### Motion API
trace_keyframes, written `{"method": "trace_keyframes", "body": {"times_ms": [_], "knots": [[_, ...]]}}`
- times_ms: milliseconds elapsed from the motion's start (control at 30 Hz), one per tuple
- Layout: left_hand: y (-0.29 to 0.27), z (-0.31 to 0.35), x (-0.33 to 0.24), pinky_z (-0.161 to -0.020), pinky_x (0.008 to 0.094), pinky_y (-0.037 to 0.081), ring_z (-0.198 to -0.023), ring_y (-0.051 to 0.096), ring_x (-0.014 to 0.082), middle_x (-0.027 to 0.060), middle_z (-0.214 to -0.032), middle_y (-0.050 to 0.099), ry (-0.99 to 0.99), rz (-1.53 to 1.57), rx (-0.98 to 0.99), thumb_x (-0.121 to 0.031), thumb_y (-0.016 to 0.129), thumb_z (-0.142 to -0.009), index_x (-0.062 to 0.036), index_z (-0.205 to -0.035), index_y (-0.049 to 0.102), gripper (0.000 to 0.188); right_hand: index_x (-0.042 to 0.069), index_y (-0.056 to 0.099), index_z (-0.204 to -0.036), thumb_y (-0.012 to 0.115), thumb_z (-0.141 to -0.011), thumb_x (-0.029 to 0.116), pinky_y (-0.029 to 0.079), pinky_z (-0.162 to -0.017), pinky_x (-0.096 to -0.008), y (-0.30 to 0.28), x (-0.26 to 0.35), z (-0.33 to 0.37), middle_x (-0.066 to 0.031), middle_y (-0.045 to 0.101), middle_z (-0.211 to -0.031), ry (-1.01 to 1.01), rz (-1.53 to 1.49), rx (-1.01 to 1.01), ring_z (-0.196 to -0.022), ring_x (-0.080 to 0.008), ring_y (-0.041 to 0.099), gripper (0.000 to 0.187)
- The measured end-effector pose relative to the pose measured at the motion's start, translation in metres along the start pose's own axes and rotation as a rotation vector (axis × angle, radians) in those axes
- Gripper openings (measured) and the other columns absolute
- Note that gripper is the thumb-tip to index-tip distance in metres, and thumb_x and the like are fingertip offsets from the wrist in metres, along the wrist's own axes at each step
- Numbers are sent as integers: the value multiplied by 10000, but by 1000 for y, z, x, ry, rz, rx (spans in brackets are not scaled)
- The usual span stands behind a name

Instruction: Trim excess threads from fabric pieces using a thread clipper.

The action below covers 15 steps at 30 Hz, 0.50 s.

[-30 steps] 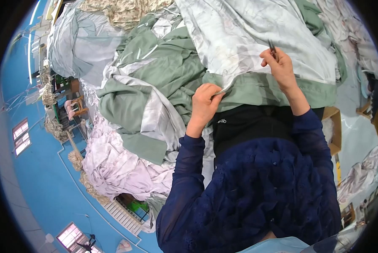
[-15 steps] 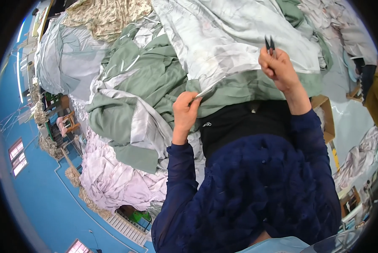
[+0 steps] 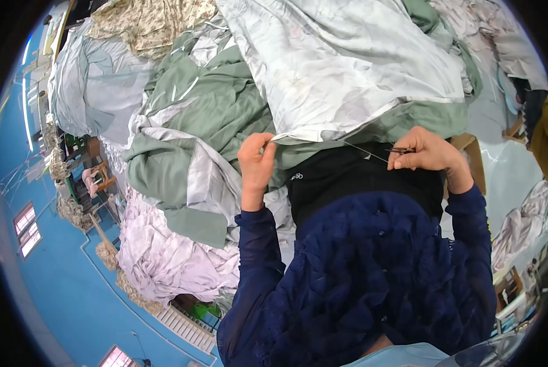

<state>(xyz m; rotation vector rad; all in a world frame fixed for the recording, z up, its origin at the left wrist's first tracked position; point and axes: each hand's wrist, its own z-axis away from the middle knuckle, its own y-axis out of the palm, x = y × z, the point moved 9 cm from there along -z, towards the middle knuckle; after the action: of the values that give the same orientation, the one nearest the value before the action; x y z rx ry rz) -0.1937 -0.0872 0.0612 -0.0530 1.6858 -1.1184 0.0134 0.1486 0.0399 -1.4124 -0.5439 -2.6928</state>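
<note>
Presently: one white-and-green cloth [image 3: 347, 73], its near edge along the black garment [image 3: 359, 177] on my lap. One left hand [image 3: 255, 162], mine: fingers closed, pinching that edge at its left end. One right hand [image 3: 430, 150], wrist bent inward: fingers curled round one pair of snips [image 3: 402, 150]. One thread [image 3: 364, 150], taut, cloth to right fingers. One cardboard box [image 3: 477, 160], contents hidden.
</note>
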Motion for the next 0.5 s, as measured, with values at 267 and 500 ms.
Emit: {"method": "trace_keyframes", "body": {"times_ms": [267,500], "knots": [[19,7,-2,-650,269,448,-691,568,153,80,-751,623,50,-64,64,27,631,-781,20,-881,650,101,39,620,-754,629,-873,126,448,-672,-286,3,83,-39,-28,593,-792,-869,-294,-311,-694,-157,565,147],[3,11,7,-630,254,437,-665,541,115,49,-731,614,-63,46,-19,16,619,-801,20,-880,650,84,27,576,-873,539,-946,126,398,-545,-228,2,41,-70,30,490,-589,-433,-371,-173,-520,-63,424,128]]}}
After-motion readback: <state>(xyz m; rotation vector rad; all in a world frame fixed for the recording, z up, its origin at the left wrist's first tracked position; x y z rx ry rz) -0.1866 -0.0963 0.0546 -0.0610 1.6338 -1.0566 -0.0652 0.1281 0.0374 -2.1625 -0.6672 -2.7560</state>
